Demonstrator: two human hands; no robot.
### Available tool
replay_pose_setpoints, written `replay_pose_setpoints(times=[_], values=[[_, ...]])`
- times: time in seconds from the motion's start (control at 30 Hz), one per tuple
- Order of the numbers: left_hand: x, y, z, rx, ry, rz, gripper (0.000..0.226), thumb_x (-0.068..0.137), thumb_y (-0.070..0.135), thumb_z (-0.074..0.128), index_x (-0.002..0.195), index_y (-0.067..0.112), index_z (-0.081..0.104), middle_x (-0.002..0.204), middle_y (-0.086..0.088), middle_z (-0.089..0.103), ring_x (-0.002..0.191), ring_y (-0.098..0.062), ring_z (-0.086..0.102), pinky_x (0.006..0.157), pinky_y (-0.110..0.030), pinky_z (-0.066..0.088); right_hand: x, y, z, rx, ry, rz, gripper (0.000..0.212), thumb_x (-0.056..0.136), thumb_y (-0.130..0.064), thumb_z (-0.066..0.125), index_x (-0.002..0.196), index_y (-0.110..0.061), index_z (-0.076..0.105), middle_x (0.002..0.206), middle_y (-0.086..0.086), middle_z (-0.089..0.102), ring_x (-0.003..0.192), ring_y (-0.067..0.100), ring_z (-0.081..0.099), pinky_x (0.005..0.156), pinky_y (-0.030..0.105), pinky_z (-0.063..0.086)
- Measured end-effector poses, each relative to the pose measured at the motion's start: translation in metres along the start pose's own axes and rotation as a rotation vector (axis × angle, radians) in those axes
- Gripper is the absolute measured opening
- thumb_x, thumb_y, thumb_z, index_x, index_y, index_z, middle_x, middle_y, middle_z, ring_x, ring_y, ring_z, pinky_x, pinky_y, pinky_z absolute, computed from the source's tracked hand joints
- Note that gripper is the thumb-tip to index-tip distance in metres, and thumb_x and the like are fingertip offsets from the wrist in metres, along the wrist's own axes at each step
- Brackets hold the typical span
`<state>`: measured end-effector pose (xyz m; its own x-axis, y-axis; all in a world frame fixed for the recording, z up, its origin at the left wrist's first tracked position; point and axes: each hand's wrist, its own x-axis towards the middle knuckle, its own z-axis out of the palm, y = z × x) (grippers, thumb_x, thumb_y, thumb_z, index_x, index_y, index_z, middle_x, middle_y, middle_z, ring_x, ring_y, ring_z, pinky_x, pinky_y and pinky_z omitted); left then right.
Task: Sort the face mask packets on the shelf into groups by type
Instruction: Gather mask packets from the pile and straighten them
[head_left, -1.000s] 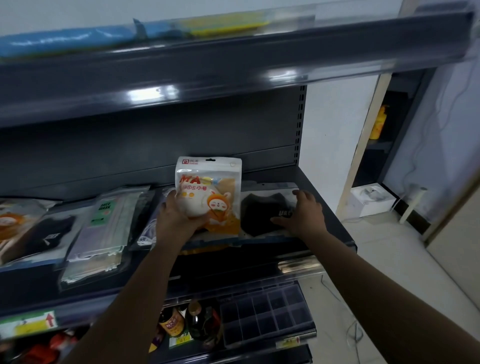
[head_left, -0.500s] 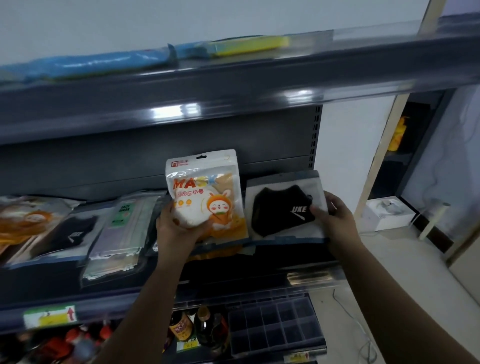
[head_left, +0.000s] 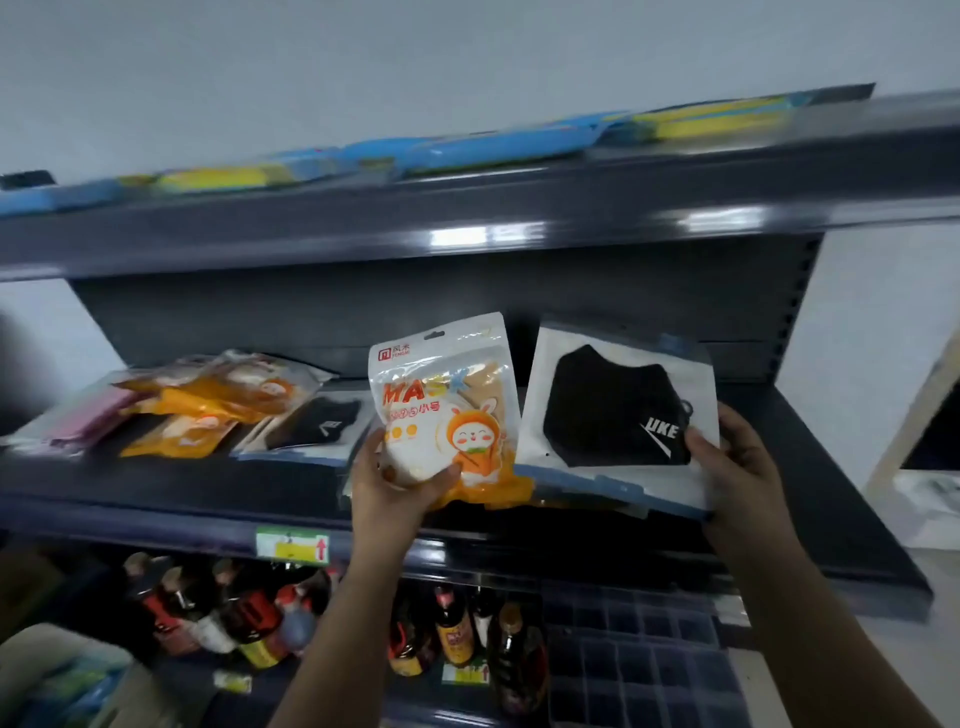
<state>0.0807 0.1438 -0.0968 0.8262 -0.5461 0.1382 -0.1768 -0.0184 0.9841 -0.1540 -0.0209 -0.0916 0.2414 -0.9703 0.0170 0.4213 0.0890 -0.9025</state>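
Both forearms reach up from the bottom edge toward the middle shelf (head_left: 156, 499), each hand holding one packet in front of it.

Left hand (head_left: 395, 488): palm up under the lower edge of the orange cartoon mask packet (head_left: 447, 410); thumb curled over the front at the bottom right, fingers wrapped behind and at the left edge. Packet stands upright, tilted slightly left.

Right hand (head_left: 737, 467): grips the black mask packet (head_left: 618, 415) at its right edge; thumb pressed on the front near the white logo, fingers behind, not visible. Packet faces the camera, lower edge over the shelf front, tilted clockwise. The two packets are side by side, edges nearly touching.

On the shelf to the left: a second black mask packet (head_left: 317, 426) lying flat, a loose pile of orange packets (head_left: 218, 395), and a pink packet (head_left: 88, 421) at the far left.

Blue and yellow packets (head_left: 488, 148) lie on the top shelf. Bottles (head_left: 249, 613) stand on the shelf below.
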Motion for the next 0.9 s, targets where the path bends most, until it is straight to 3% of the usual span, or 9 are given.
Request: replay_pose_setpoints(times=[0.07, 0.17, 0.3, 0.4, 0.47, 0.57, 0.67, 0.8, 0.9], values=[[-0.001, -0.006, -0.031, -0.014, 0.028, -0.016, 0.087, 0.062, 0.015, 0.087, 0.135, 0.018, 0.04, 0.126, 0.001, 0.052, 0.116, -0.018, 0.052, 0.082, -0.032, 0.054, -0.013, 0.012, 0.026, 0.01, -0.075, 0.011, 0.033, 0.088, -0.001, 0.055, 0.12, -0.013, 0.057, 0.107, 0.005, 0.066, 0.085, 0.014, 0.067, 0.064, 0.022, 0.058], [-0.01, -0.01, -0.085, 0.005, 0.101, -0.03, 0.1, 0.049, 0.034, 0.092, 0.134, 0.024, 0.04, 0.134, -0.003, 0.049, 0.122, -0.023, 0.051, 0.097, -0.048, 0.049, -0.039, 0.03, 0.068, 0.021, -0.192, 0.068, 0.037, 0.088, -0.002, 0.054, 0.124, -0.012, 0.056, 0.116, 0.011, 0.065, 0.095, 0.021, 0.066, 0.071, 0.03, 0.058], [-0.029, -0.014, -0.161, 0.065, 0.206, -0.033, 0.097, 0.048, 0.036, 0.092, 0.131, 0.027, 0.043, 0.131, -0.001, 0.049, 0.118, -0.022, 0.052, 0.096, -0.047, 0.05, -0.079, 0.051, 0.125, 0.046, -0.244, 0.163, 0.043, 0.087, -0.003, 0.058, 0.128, -0.016, 0.054, 0.121, 0.009, 0.065, 0.097, 0.02, 0.065, 0.072, 0.03, 0.05], [-0.042, -0.02, -0.214, 0.143, 0.3, -0.066, 0.106, 0.036, 0.055, 0.09, 0.129, 0.035, 0.042, 0.133, 0.0, 0.048, 0.122, -0.023, 0.05, 0.096, -0.05, 0.049, -0.112, 0.066, 0.165, 0.013, -0.286, 0.187, 0.041, 0.087, -0.003, 0.059, 0.125, -0.017, 0.055, 0.11, 0.001, 0.068, 0.087, 0.012, 0.066, 0.07, 0.028, 0.049], [-0.052, -0.022, -0.246, 0.175, 0.349, -0.08, 0.111, 0.039, 0.049, 0.09, 0.135, 0.03, 0.038, 0.136, -0.002, 0.044, 0.123, -0.024, 0.047, 0.097, -0.051, 0.048, -0.132, 0.079, 0.187, -0.001, -0.303, 0.205, 0.043, 0.087, 0.0, 0.059, 0.126, -0.016, 0.055, 0.104, -0.003, 0.068, 0.085, 0.01, 0.066, 0.074, 0.028, 0.051], [-0.063, -0.031, -0.287, 0.136, 0.382, -0.073, 0.103, 0.053, 0.028, 0.092, 0.139, 0.019, 0.036, 0.134, -0.004, 0.045, 0.115, -0.021, 0.048, 0.095, -0.046, 0.048, -0.157, 0.097, 0.213, -0.037, -0.31, 0.224, 0.044, 0.086, 0.001, 0.06, 0.126, -0.014, 0.054, 0.11, 0.006, 0.067, 0.096, 0.021, 0.064, 0.089, 0.037, 0.049], [-0.069, -0.04, -0.319, 0.116, 0.386, -0.082, 0.115, 0.041, 0.04, 0.093, 0.139, 0.018, 0.036, 0.133, -0.005, 0.048, 0.113, -0.025, 0.053, 0.09, -0.049, 0.051, -0.173, 0.11, 0.23, -0.052, -0.299, 0.223, 0.046, 0.084, 0.002, 0.062, 0.127, -0.014, 0.052, 0.112, 0.008, 0.065, 0.105, 0.028, 0.061, 0.098, 0.045, 0.045], [-0.07, -0.047, -0.343, 0.148, 0.419, -0.112, 0.111, 0.043, 0.038, 0.092, 0.138, 0.022, 0.037, 0.14, -0.008, 0.044, 0.119, -0.029, 0.052, 0.092, -0.054, 0.05, -0.185, 0.117, 0.244, -0.047, -0.271, 0.214, 0.046, 0.085, 0.004, 0.06, 0.127, -0.013, 0.051, 0.102, 0.001, 0.066, 0.101, 0.026, 0.061, 0.092, 0.038, 0.047], [-0.061, -0.055, -0.35, 0.156, 0.411, -0.104, 0.106, 0.049, 0.035, 0.091, 0.139, 0.021, 0.036, 0.141, -0.009, 0.044, 0.122, -0.03, 0.05, 0.095, -0.053, 0.048, -0.182, 0.122, 0.251, -0.082, -0.221, 0.172, 0.048, 0.085, 0.002, 0.062, 0.13, -0.01, 0.05, 0.111, 0.007, 0.066, 0.099, 0.023, 0.062, 0.088, 0.035, 0.049]])
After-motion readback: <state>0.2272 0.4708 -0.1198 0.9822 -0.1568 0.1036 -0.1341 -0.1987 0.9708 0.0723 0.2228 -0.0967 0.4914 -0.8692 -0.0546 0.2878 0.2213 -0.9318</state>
